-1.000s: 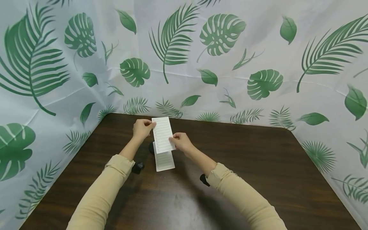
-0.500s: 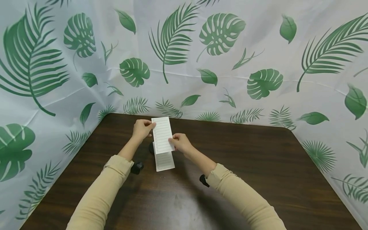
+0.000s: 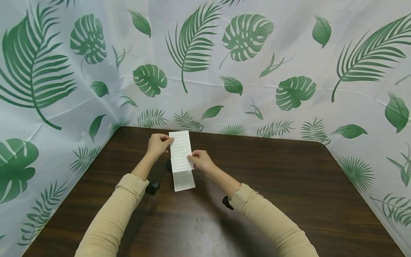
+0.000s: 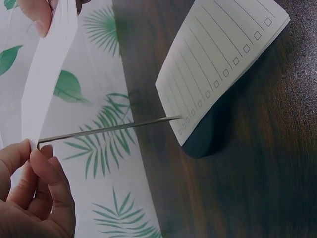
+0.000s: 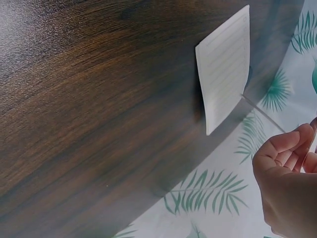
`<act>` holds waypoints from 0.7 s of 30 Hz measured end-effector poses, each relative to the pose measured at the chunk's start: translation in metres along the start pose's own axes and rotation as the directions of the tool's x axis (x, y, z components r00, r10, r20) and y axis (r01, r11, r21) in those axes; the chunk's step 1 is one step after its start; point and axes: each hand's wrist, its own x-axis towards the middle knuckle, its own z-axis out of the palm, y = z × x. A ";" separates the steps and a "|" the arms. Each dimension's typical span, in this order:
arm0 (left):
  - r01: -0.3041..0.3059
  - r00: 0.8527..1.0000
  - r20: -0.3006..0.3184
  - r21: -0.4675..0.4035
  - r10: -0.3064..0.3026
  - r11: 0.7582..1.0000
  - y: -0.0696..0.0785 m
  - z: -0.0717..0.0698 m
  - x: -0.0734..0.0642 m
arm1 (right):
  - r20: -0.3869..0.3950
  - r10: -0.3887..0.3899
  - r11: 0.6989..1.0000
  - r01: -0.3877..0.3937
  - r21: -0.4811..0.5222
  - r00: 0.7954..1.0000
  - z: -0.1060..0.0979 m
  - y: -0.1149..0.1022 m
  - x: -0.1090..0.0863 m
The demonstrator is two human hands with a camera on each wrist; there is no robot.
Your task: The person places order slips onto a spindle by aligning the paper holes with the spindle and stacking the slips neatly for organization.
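Observation:
A white checklist sheet (image 3: 180,150), printed with lines and small boxes, is held up over the table by both hands. My left hand (image 3: 157,144) pinches its upper left corner between thumb and fingers. Lower down on the opposite edge, my right hand (image 3: 201,159) pinches the sheet. Beneath lies a stack of matching sheets (image 4: 218,59) on a dark round base (image 4: 200,141). Through the stack rises a thin metal spike (image 4: 109,129); in the left wrist view its tip ends right at the left fingertips and the held sheet's corner.
The dark wood-grain table (image 3: 273,185) stretches out on both sides of the stack. A white cloth with green leaves (image 3: 205,100) hangs behind the table's far edge and along its sides. Black wrist cameras (image 3: 152,188) sit below both sleeves.
The held sheet's lower end has swung slightly left, and my right hand has shifted a little left and down with it. My left hand stays nearly still. The stack has not moved.

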 end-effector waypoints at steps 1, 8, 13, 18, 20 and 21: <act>-0.001 1.000 -0.002 0.003 0.001 1.000 0.000 0.000 0.000 | 0.001 -0.001 1.000 0.001 0.001 1.000 0.000 0.000 0.000; 0.047 0.999 -0.008 -0.057 -0.048 0.997 -0.001 0.002 0.001 | -0.005 0.000 1.000 0.000 0.002 1.000 0.000 -0.002 0.003; 0.152 0.988 0.058 -0.185 -0.143 0.971 -0.002 -0.002 0.004 | 0.004 -0.004 1.000 0.004 -0.003 1.000 0.001 -0.001 0.003; 0.218 0.973 0.132 -0.225 -0.191 0.950 -0.005 -0.005 0.007 | 0.008 0.011 1.000 -0.011 -0.005 1.000 0.001 0.000 0.004; 0.236 0.968 0.137 -0.229 -0.209 0.945 -0.006 -0.005 0.008 | 0.019 0.032 0.999 -0.032 0.017 0.999 -0.001 0.001 0.006; 0.241 0.967 0.136 -0.226 -0.214 0.944 -0.006 -0.005 0.008 | 0.031 0.044 0.998 -0.045 0.032 0.999 -0.002 0.002 0.008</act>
